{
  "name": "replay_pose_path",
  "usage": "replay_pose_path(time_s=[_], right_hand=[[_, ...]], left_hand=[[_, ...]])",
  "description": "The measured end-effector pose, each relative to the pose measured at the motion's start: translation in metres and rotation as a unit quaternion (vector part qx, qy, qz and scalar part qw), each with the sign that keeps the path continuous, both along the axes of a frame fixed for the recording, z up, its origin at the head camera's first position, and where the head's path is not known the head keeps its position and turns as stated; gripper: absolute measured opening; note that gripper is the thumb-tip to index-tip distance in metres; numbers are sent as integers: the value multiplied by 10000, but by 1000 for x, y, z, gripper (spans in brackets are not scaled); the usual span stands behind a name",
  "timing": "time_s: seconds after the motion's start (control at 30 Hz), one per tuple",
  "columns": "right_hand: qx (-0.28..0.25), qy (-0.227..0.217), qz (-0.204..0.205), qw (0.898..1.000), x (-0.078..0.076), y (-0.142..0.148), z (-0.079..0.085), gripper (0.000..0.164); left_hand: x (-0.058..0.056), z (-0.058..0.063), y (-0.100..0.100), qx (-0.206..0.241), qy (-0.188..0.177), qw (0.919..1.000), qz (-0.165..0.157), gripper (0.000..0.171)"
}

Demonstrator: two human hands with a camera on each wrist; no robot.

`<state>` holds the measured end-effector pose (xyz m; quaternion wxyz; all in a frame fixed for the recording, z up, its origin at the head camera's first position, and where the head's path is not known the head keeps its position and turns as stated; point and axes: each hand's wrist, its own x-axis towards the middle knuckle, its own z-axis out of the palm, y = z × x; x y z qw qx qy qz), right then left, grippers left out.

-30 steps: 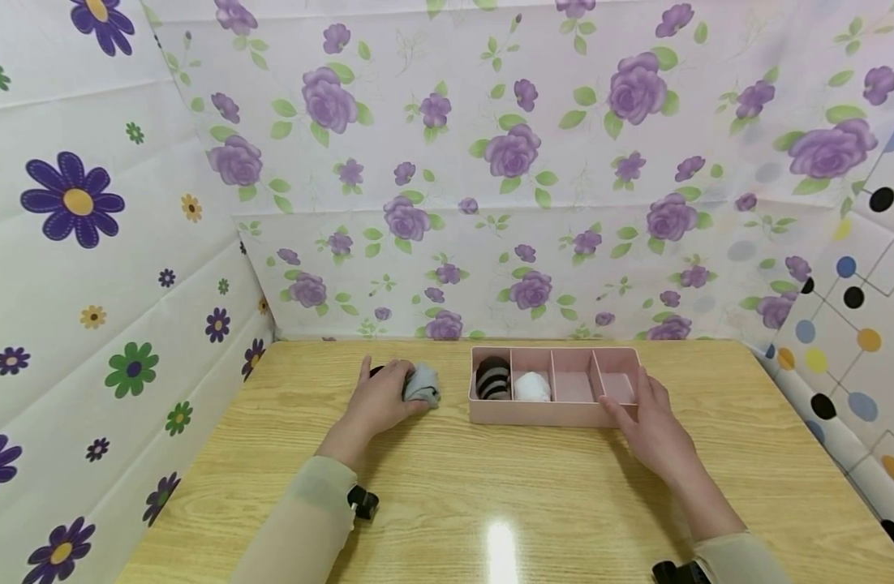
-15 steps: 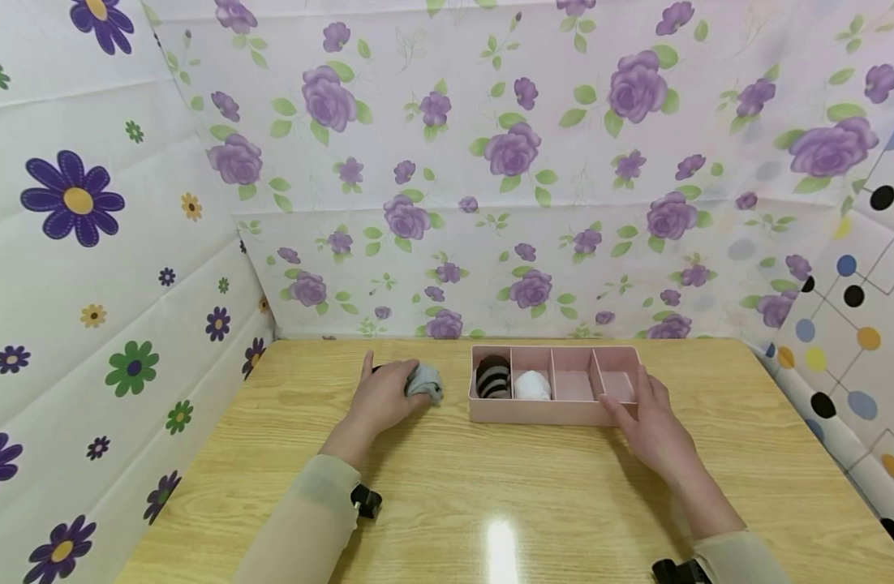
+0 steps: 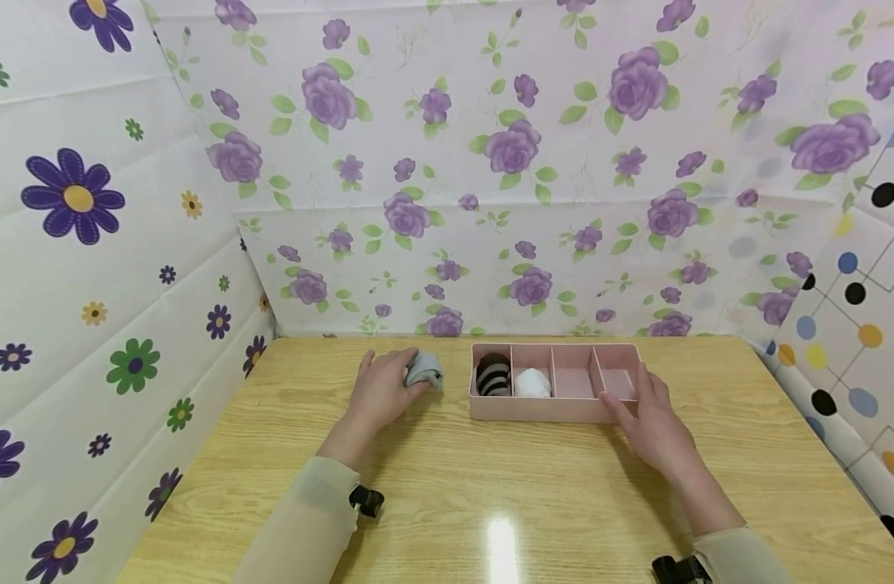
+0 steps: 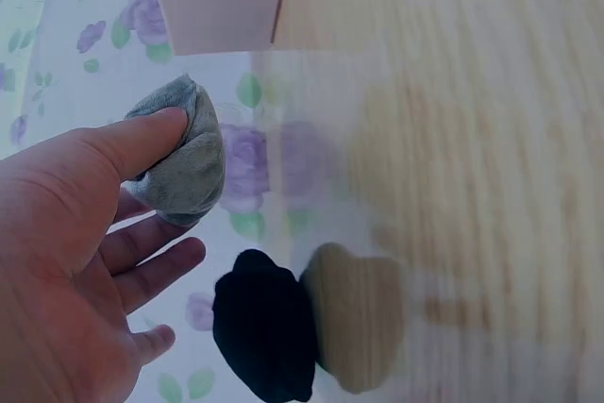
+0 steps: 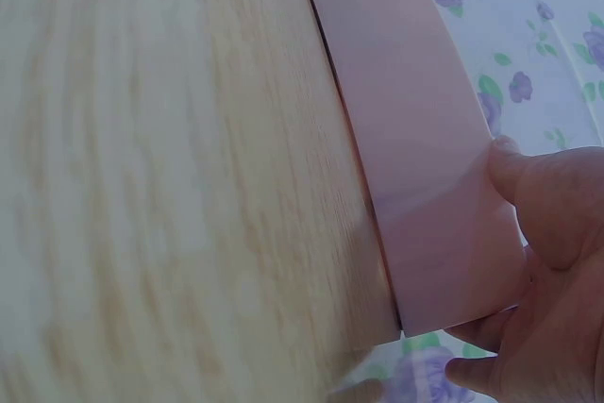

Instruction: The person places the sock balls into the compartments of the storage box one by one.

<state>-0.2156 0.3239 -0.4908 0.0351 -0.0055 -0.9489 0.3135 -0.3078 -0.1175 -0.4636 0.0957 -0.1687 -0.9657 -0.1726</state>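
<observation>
Sock point(image 3: 423, 369), gray and balled up, is held off the tabletop point(image 3: 418, 487), pinched in the left grip point(image 3: 377, 389) by thumb and forefinger, other fingers loose. Beneath that grip lies a black sock point(image 4: 264, 327). To its right stands the pink box point(image 3: 549, 410), a striped sock point(image 3: 494, 379) in the nearest compartment, a white sock point(image 3: 532, 384) in the next. The right grip point(image 3: 659, 430) clasps the far end. The step in hand looks like lifting; the next move likely calls for clearing the rim.
</observation>
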Motion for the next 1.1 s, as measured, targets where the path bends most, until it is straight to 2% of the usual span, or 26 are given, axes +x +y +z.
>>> replay_pose_path(time_s=[0.6, 1.1], right_hand=[[30, 61, -20, 10000, 0, -1, 0, 104], [13, 5, -63, 10000, 0, -1, 0, 104]], left_hand=[[14, 18, 14, 620, 366, 9974, 40, 74], [27, 35, 32, 953, 476, 9942, -163, 75]])
